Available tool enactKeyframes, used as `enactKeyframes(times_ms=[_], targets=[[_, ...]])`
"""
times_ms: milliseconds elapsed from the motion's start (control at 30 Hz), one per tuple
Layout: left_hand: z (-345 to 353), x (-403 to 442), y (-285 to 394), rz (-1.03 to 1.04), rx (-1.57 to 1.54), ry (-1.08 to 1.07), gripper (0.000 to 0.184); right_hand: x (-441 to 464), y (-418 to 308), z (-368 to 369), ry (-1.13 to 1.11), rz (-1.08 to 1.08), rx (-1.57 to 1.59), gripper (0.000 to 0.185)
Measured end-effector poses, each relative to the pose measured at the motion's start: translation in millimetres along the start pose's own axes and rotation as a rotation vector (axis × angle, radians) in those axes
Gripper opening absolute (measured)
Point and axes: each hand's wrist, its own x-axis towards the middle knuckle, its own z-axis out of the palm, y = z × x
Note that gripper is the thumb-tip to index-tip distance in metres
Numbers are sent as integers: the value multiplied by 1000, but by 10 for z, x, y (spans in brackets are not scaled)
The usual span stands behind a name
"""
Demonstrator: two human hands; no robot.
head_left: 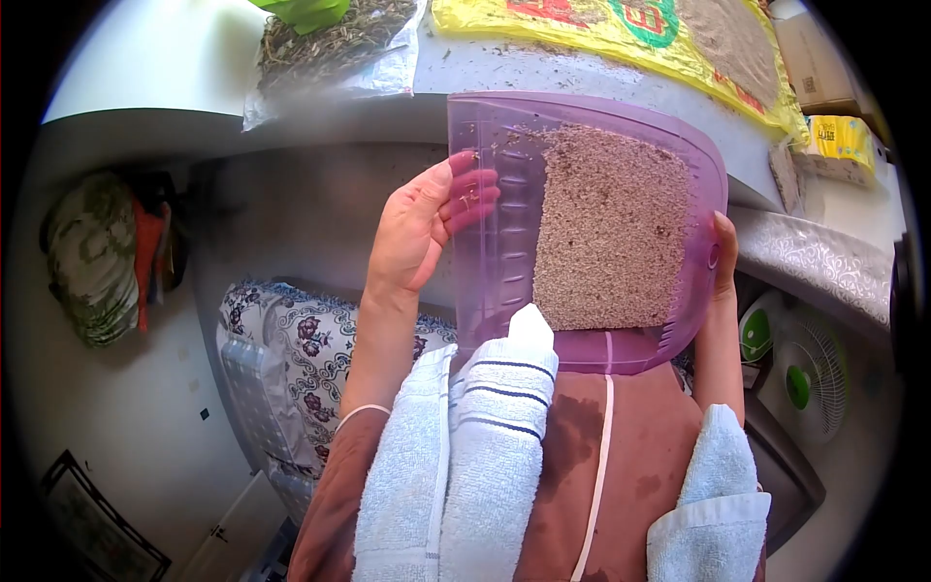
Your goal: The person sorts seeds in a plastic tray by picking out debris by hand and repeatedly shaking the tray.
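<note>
A purple translucent scoop-shaped tray [499, 242] is held up in front of the body, with a layer of tan grains [611, 233] over its middle and right part. Dark specks lie among the grains and near the tray's upper left. My left hand [427, 209] grips the tray's left edge, thumb on the near face and fingers showing through the plastic behind it. My right hand [722, 254] is wrapped round the right edge, its fingers partly hidden by the tray.
A light ledge [475, 63] runs behind the tray, bearing a plastic sheet with dark plant matter [330, 44] and a yellow bag [582, 29] with a sandy pile [732, 48]. A fan [810, 378] stands at the right; a light blue towel [495, 436] hangs in front.
</note>
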Motion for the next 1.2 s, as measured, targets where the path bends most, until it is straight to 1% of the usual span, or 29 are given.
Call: enactKeyframes(times_ms=[67, 167, 267, 400, 500, 533, 633, 667, 767, 800, 867, 967, 1000, 1100, 1133, 1200], targets=[[19, 4, -9, 19, 100, 55, 34, 15, -7, -14, -10, -3, -7, 59], [17, 58, -1, 44, 235, 66, 30, 8, -9, 20, -16, -14, -19, 58], [-1, 45, 53, 30, 210, 58, 30, 5, -14, 15, -9, -18, -8, 57], [-211, 7, 1, 96, 116, 192, 33, 3, -3, -38, 18, -23, 24, 57], [-44, -94, -17, 64, 226, 146, 35, -12, 9, -38, 21, -24, 23, 56], [16, -86, -56, 70, 358, 150, 34, -1, 3, -54, 21, -29, 4, 56], [67, -57, -74, 71, 295, 95, 29, 8, -1, -50, 37, -29, -10, 56], [50, -69, -57, 33, 203, 84, 27, 0, 9, -50, 46, -27, -5, 56], [-244, -186, 0, -104, 114, 33, 30, -39, 23, -18, 54, -11, -8, 56], [-415, -184, -21, -76, 204, 95, 32, -42, 22, -33, 42, -9, 3, 57], [-568, -184, -85, 150, 543, 280, 33, -43, 23, -85, 16, -5, 23, 57], [-573, -105, -125, 515, 1033, 535, 34, -42, 45, -75, 46, -48, -7, 57], [-364, -148, -50, 367, 648, 391, 33, -84, 60, -22, 67, -15, 34, 59], [-165, -69, -75, 209, 345, 241, 30, -37, 51, -46, 20, 3, 12, 61], [-165, -24, -122, 200, 326, 232, 28, -42, 50, -27, 19, 0, -1, 61], [-99, -7, -118, 165, 249, 228, 30, -81, 49, 36, 28, -10, -24, 62]])
